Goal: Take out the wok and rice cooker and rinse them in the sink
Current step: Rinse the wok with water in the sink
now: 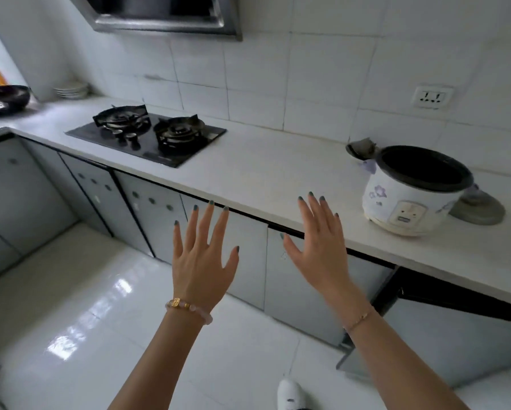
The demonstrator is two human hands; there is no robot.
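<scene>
While the rice cooker (411, 202) stands lidless on the counter (263, 173) at right and the wok (4, 99) at far left, take-out looks done and rinsing isn't; no sink in view. Left grip (202, 267) and right grip (322, 255) are spread, empty.

Cool, soft daylight from the left; glare on floor tiles (71, 338); edges curve.
</scene>
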